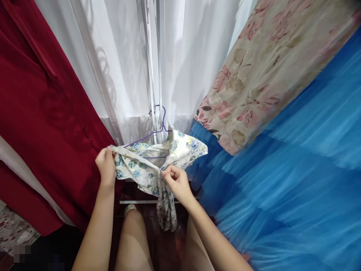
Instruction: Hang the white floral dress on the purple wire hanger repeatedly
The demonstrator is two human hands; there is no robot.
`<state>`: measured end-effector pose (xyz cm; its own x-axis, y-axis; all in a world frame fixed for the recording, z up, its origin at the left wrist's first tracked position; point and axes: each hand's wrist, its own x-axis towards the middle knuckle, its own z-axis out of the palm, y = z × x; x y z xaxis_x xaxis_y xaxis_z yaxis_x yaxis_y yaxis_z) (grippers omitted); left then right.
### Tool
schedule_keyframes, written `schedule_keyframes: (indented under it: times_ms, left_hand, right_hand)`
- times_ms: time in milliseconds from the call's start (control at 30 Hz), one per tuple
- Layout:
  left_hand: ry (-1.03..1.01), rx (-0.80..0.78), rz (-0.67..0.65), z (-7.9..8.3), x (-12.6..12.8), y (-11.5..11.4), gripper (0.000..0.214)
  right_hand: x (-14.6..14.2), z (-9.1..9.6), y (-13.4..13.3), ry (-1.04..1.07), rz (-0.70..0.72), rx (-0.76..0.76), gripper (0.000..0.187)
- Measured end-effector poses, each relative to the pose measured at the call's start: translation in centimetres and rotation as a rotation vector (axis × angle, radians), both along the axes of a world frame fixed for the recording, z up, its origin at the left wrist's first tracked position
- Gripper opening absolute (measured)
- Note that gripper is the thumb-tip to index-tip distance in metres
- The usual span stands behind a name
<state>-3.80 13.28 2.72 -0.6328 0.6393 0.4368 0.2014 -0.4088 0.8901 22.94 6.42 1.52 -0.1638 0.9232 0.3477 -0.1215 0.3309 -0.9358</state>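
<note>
A white garment with blue and yellow flowers [138, 173] hangs on a thin purple hanger [145, 134], whose hook is up at a white metal rail. My left hand [106, 165] pinches the garment's left shoulder edge, near the hanger's left end. Lower and toward the middle, my right hand [177, 181] pinches the front edge of the neckline. The garment's right shoulder lies over the hanger's other arm. Below my right hand its cloth falls in a narrow gathered length.
Red cloth [64, 113] hangs on the left. To the right are a beige floral garment [242, 86] and tiered blue tulle [282, 180]. White curtains [191, 49] and white metal uprights [153, 56] stand behind. My legs [134, 241] are below, over a dark floor.
</note>
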Motion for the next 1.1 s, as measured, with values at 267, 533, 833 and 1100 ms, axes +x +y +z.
schedule_keyframes:
  times_ms: [267, 533, 833, 1100]
  left_hand:
    - [0.124, -0.279, -0.423, -9.5, 4.6, -2.6, 0.038]
    - [0.205, -0.140, -0.755, -5.1, 11.6, -6.1, 0.024]
    - [0.492, -0.115, -0.909, -1.6, 14.7, -10.2, 0.021]
    - [0.483, -0.617, -1.315, -10.2, 6.9, -12.6, 0.056]
  right_hand:
    - [4.9, -6.3, 1.3, -0.012, -0.375, -0.140, 0.025]
    - [11.4, -10.7, 0.0, -0.275, -0.509, -0.191, 0.024]
    - [3.4, -4.4, -3.9, -0.200, 0.354, -0.213, 0.034]
    - [4.9, -3.0, -4.6, 0.038, 0.460, -0.484, 0.034]
